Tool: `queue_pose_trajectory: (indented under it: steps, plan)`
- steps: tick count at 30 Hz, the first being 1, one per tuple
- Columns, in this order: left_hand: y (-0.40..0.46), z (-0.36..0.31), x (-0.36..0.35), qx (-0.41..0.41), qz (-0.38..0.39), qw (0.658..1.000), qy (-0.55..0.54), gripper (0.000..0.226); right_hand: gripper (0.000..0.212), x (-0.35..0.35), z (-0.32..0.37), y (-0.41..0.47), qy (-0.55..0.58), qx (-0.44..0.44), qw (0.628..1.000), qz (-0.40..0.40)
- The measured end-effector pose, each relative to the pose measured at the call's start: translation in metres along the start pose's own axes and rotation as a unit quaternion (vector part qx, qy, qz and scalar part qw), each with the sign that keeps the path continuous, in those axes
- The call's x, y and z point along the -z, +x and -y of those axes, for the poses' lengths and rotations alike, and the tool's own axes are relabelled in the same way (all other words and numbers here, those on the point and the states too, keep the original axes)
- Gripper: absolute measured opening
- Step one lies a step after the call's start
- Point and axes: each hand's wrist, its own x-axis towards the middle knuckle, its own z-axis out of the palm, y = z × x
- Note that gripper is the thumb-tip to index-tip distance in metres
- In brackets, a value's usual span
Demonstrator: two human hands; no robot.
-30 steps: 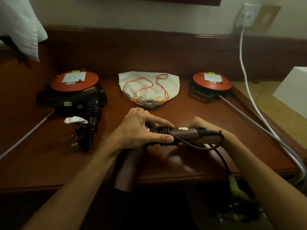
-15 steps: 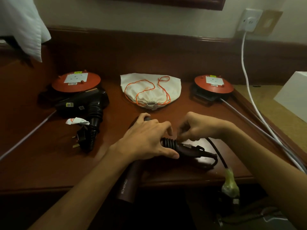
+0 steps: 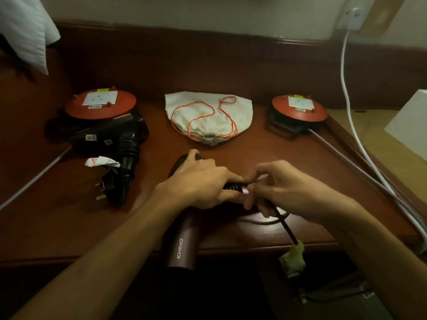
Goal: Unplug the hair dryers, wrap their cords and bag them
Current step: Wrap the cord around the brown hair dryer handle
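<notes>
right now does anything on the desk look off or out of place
The brown hair dryer sticks out past the desk's front edge, and its cord trails off it with the plug dangling below. Nothing looks spilled or broken.

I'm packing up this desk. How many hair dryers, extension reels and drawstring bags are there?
Hair dryers: 2, the black hair dryer and the maroon hair dryer
Red extension reels: 2, the left reel and the right reel
White drawstring bag: 1
Total: 5
</notes>
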Motion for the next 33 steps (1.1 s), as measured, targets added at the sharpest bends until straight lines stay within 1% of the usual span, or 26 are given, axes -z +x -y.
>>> queue_pose_trajectory:
  steps: [3, 5, 9, 12, 15, 18, 21, 23, 25, 27, 30, 31, 33]
  plan:
    - [-0.003, 0.0, -0.005, 0.0, -0.045, 0.999, -0.017, 0.051, 0.006, -0.019, -0.014, -0.02, 0.072, 0.022, 0.996, -0.057]
    - [-0.004, 0.0, -0.006, 0.0, -0.058, 0.998, -0.031, 0.046, 0.013, -0.029, -0.024, -0.032, 0.094, 0.051, 0.991, -0.076]
    - [-0.005, -0.002, -0.002, -0.005, -0.033, 0.999, -0.025, 0.045, 0.031, -0.035, -0.035, -0.041, 0.174, 0.077, 0.979, -0.071]
    - [-0.006, -0.003, 0.0, -0.004, -0.04, 0.999, -0.025, 0.041, 0.032, -0.036, -0.036, -0.041, 0.195, 0.086, 0.974, -0.081]
    - [-0.007, -0.002, 0.0, 0.004, -0.064, 0.996, -0.056, 0.04, 0.03, -0.039, -0.037, -0.044, 0.198, 0.091, 0.973, -0.081]
    - [-0.007, 0.004, -0.001, 0.016, -0.086, 0.993, -0.083, 0.04, 0.033, -0.039, -0.041, -0.05, 0.177, 0.097, 0.975, -0.088]
    - [-0.008, 0.013, -0.002, 0.026, -0.109, 0.987, -0.116, 0.036, 0.045, -0.037, -0.05, -0.06, 0.161, 0.096, 0.98, -0.07]
    - [-0.011, 0.019, -0.003, 0.029, -0.133, 0.978, -0.158, 0.032, 0.052, -0.037, -0.053, -0.066, 0.151, 0.097, 0.982, -0.054]
    - [-0.013, 0.027, -0.003, 0.027, -0.151, 0.964, -0.216, 0.031, 0.055, -0.039, -0.053, -0.068, 0.128, 0.099, 0.986, -0.046]
    - [-0.017, 0.038, -0.005, 0.025, -0.149, 0.946, -0.288, 0.033, 0.053, -0.041, -0.053, -0.065, 0.088, 0.099, 0.99, -0.044]
    - [-0.023, 0.052, -0.009, 0.012, -0.134, 0.898, -0.419, 0.046, 0.05, -0.04, -0.046, -0.052, 0.007, 0.104, 0.994, -0.04]
    - [-0.025, 0.053, -0.01, 0.006, -0.135, 0.889, -0.438, 0.049, 0.049, -0.038, -0.043, -0.046, -0.023, 0.109, 0.993, -0.033]
    - [-0.027, 0.05, -0.009, 0.014, -0.135, 0.884, -0.448, 0.054, 0.045, -0.033, -0.041, -0.036, -0.067, 0.098, 0.993, -0.02]
